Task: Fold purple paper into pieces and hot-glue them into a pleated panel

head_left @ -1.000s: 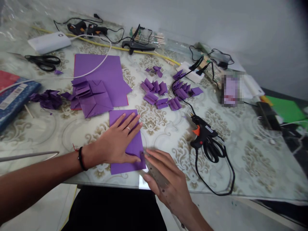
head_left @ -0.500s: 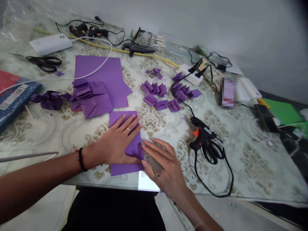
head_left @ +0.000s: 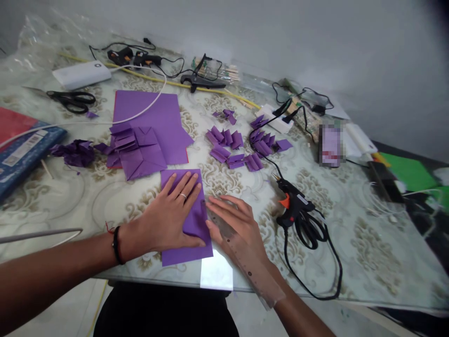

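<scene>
Spread flat, my left hand presses on a purple sheet of paper near the table's front edge. The paper looks folded into an upright rectangle, its middle covered by that hand. Close by on the right, my right hand grips a clear plastic ruler. The ruler slants along under the palm and wrist, with its far tip beside the paper's right edge. My right fingers partly hide it.
Behind lie larger purple sheets, a folded purple piece and small pleated pieces. A glue gun with a looped cord lies right. Scissors, a power bank and a blue-red packet are left.
The ruler and my right hand have shifted slightly away from me along the paper's right edge. My left hand stays pressed on the paper. The whole view has tipped up a little.
</scene>
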Available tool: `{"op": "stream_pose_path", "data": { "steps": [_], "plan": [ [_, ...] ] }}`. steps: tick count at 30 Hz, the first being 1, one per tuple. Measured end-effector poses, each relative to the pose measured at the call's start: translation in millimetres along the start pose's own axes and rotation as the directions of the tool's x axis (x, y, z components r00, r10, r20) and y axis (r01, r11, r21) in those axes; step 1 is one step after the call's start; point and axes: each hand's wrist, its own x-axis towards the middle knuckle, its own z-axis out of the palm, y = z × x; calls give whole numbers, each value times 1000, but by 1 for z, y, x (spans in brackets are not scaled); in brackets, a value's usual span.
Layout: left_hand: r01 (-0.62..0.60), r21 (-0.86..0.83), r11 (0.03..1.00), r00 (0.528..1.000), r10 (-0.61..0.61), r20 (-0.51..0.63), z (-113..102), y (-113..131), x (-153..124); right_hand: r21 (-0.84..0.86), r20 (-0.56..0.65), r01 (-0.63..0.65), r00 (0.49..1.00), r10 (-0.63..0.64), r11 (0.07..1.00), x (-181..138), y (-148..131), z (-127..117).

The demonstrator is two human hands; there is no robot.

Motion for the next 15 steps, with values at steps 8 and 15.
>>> {"op": "stream_pose_path", "data": {
  "steps": [8, 15],
  "plan": [
    [0, -14, 1000, 1000, -1, -21, -4, 2, 1, -4, 47, -1, 999, 2, 1000, 23, 11, 4],
    [14, -21, 1000, 998, -15, -55, -2, 2, -1, 8, 51, -30, 998, 30, 1000, 40, 19, 9]
  ]
}}
